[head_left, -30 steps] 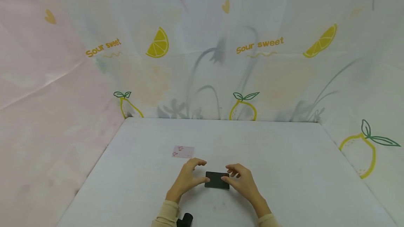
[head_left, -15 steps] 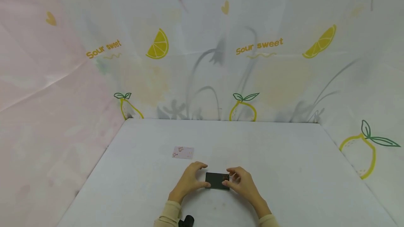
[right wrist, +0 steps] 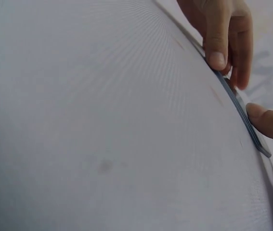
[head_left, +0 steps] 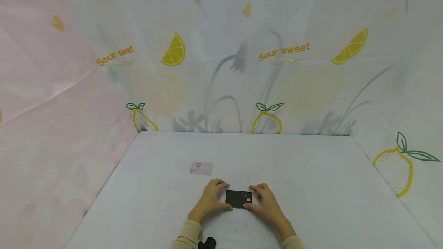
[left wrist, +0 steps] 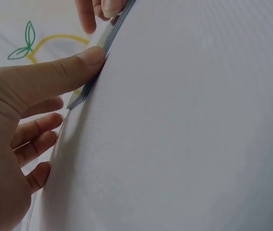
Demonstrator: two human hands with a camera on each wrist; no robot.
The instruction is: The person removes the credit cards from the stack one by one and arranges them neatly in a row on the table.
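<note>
A neat stack of several cards lies flat on the white table, its black top card (head_left: pixel 237 198) bearing gold print and a small pale square at the right end. My left hand (head_left: pixel 210 199) holds the left end, thumb against the near edge and fingertips close by the far corner. At the other end, my right hand (head_left: pixel 268 204) has its thumb over the near right corner and its index fingertip by the far one. Both wrist views show the layered card edges (left wrist: pixel 95 74) under the thumbs.
A pale pink card (head_left: pixel 201 168) with red floral marks lies beyond the left hand. The white tabletop (head_left: pixel 304 172) meets lemon-print fabric (head_left: pixel 221 80) at the back and sides. A black object (head_left: pixel 207 243) shows beside the left cuff.
Both hands have closed in slightly around the stack. The right thumb has slid toward the near edge, uncovering the gold print and pale square. The pink card stays put.
</note>
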